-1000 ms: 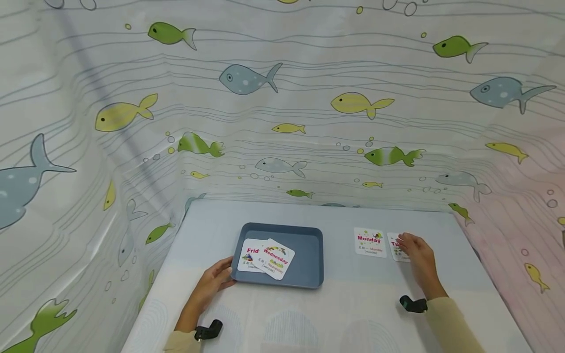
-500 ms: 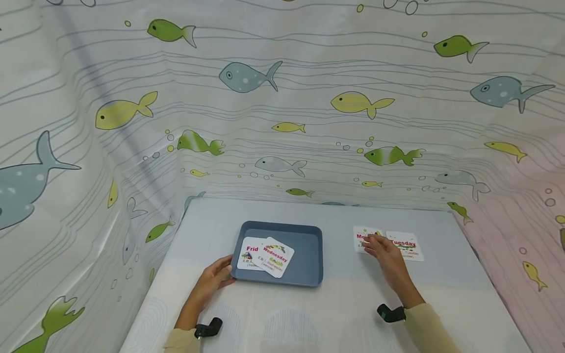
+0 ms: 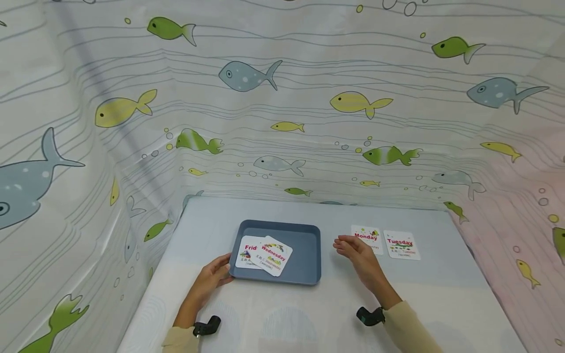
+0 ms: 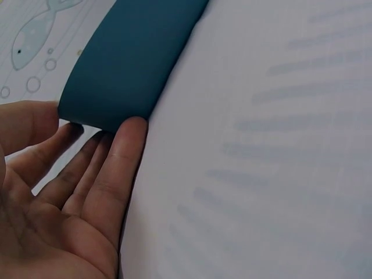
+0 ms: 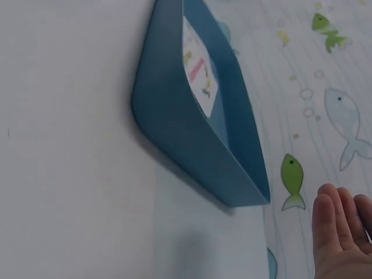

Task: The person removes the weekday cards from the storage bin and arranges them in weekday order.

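Note:
At the near left corner of a blue-grey tray (image 3: 304, 264), my left hand (image 3: 209, 279) holds the edge. In the left wrist view its thumb meets the rim and its fingertips (image 4: 132, 131) reach the bottom of the tray wall (image 4: 125, 64). Inside the tray lie a Friday card (image 3: 247, 245) and, overlapping it, a Wednesday card (image 3: 272, 257). My right hand (image 3: 359, 257) hovers between tray and card row, holding nothing, its fingers (image 5: 325, 218) extended together. Behind it are a Monday card (image 3: 366, 236), partly covered by the hand, and a Tuesday card (image 3: 401, 245).
The pale cloth-covered table (image 3: 282, 314) carries the tray and cards. A fish-patterned curtain (image 3: 282, 108) rises behind the table and along both sides. Each wrist wears a small black camera (image 3: 370, 316).
My right hand has left the Tuesday card, passed across the Monday card and moved left toward the tray, uncovering Tuesday. The left hand stays at the tray's corner.

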